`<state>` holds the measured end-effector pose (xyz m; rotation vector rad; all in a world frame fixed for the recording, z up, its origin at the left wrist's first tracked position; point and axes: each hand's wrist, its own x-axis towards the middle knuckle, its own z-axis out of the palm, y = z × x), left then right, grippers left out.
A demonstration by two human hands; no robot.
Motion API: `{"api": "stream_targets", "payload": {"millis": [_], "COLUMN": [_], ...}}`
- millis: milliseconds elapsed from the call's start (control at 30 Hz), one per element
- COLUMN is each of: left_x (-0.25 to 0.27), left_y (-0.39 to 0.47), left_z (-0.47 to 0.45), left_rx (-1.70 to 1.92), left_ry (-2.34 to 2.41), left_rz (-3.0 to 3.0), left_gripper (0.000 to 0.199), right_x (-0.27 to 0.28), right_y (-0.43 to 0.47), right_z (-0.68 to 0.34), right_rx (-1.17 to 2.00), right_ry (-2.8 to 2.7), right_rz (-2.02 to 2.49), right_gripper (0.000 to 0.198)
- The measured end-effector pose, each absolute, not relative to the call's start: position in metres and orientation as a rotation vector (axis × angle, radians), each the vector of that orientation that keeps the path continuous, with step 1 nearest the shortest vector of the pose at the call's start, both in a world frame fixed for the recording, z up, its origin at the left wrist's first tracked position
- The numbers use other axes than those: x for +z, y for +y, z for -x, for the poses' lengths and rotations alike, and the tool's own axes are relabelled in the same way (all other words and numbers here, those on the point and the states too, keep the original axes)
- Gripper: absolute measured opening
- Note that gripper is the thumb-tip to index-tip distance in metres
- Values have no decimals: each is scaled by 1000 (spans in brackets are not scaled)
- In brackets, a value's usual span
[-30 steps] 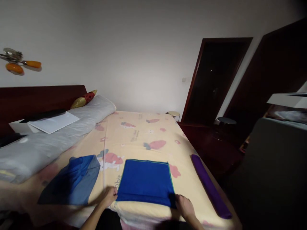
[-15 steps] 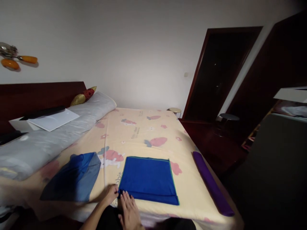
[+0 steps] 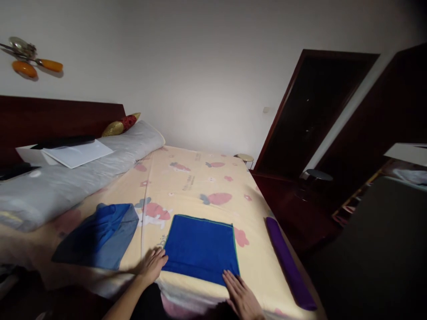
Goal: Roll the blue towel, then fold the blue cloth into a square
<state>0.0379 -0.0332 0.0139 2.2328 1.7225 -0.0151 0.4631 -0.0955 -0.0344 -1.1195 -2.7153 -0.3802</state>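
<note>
A blue cloth (image 3: 202, 246) with green edging lies flat on the bed, a thin crease or fold line running along its near edge. My left hand (image 3: 154, 266) rests at the cloth's near left corner, its fingers stretched toward the left edge. At the near right corner, my right hand (image 3: 243, 297) lies with its fingers extended and the fingertips on the fabric. Left of my left hand is a second blue cloth (image 3: 100, 235), crumpled, with a greyish-blue side showing. A rolled purple cloth (image 3: 289, 264) lies along the bed's right side.
The bed carries a cream sheet (image 3: 187, 186) with a carrot print. A long grey bolster (image 3: 76, 178) lies along the headboard (image 3: 60, 118), with a white box (image 3: 78, 153) on it. Two stools (image 3: 319, 174) stand beyond the bed; a dark cabinet (image 3: 383, 235) is at right.
My right hand has moved from the cloth's near left corner to its near right corner. My left hand's fingers have gone from pinched to stretched out. The view has tilted slightly.
</note>
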Motion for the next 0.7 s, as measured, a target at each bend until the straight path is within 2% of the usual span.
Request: {"api": "stream_targets", "payload": {"millis": [133,333,467,700], "left_x": [4,0,-2,20], "left_y": [-37,-43,-40,-37], "left_z": [-41,-36,-34,-34], "left_rx": [-51,-120,-114,68], "left_ry": [1703,1659,1674,1666], "left_rz": [-2261,-2336,-2400,-2440], "left_gripper": [49,71,68,47], "right_x": [-33,-43,-52,-28], "right_y": [-107,-101,-94,-91], "right_z": [-514,-492,-474,-475], "right_rx": [-542,-526,-519,-69], "right_ry": [-2692,-2595,-2488,-2438], "right_rz": [1209,1452,1616,1804], "right_gripper": [67,50,62,52]}}
